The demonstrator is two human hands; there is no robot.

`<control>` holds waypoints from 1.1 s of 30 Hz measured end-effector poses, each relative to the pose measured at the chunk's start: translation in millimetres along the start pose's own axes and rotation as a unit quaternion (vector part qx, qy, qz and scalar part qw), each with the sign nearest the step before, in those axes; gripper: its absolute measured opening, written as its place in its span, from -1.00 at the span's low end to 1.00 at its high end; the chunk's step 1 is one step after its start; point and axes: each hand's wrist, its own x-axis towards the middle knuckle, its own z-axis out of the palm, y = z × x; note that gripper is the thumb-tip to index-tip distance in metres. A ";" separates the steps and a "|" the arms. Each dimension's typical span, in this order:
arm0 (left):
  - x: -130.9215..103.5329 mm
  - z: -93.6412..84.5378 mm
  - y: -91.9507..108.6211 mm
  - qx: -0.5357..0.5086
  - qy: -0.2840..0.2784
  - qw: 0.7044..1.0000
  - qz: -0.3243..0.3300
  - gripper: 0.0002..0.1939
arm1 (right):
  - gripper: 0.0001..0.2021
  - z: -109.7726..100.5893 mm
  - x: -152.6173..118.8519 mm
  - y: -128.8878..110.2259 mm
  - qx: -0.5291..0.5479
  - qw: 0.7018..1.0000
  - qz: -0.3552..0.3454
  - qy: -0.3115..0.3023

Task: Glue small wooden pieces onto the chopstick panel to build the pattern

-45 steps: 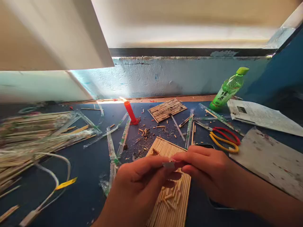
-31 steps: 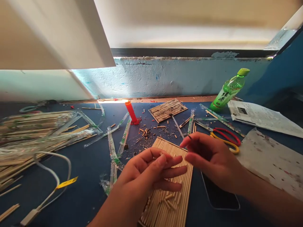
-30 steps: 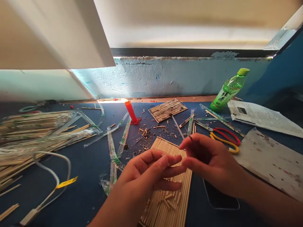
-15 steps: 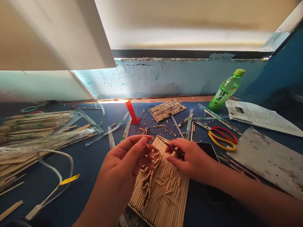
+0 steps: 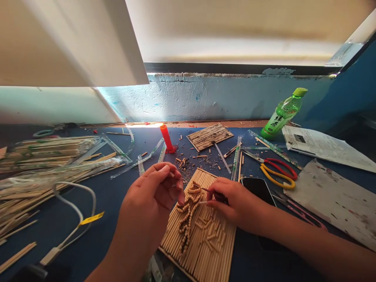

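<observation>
My left hand [image 5: 151, 196] is raised left of the stick mat, its thumb and fingers curled together; whatever they may hold is hidden. My right hand [image 5: 232, 199] grips slim, dark tweezers [image 5: 202, 188], their points over the upper part of the mat. The mat [image 5: 173, 235] is made of pale wooden sticks laid side by side. Winding rows of small, round-ended stick pieces [image 5: 188, 219] stand on it. Right of these rows, several short cut stick pieces [image 5: 210, 235] lie loose, below my right hand.
A red candle [image 5: 166, 139] stands behind, near a smaller charred stick panel [image 5: 210, 137]. At right are red-and-yellow-handled pliers [image 5: 277, 170], a phone [image 5: 258, 190], pink-handled scissors [image 5: 302, 211], papers [image 5: 331, 196] and a green bottle [image 5: 282, 115]. Stick bundles [image 5: 53, 152] and a white cable [image 5: 76, 207] lie left.
My left hand has drawn back left and slightly down, away from the mat's top. The tweezers in my right hand have come down closer to the stick rows. The view has shifted slightly.
</observation>
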 end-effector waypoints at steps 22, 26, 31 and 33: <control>-16.9 12.0 -16.7 0.329 -0.181 0.915 -0.148 -0.67 | -0.91 -26.0 -24.4 -16.1 0.004 0.985 -0.063 0.158; -18.1 12.7 -16.5 0.334 -0.189 0.911 -0.149 -0.67 | -0.90 -25.4 -24.7 -15.6 -0.008 0.984 -0.099 0.145; -19.6 10.4 -21.5 0.330 -0.215 0.911 -0.123 -0.70 | -0.87 -19.8 -24.6 -15.6 -0.029 0.979 -0.127 0.155; -20.5 9.7 -23.2 0.361 -0.221 0.902 -0.086 -0.69 | -0.85 -18.0 -24.8 -15.9 -0.039 0.977 -0.136 0.158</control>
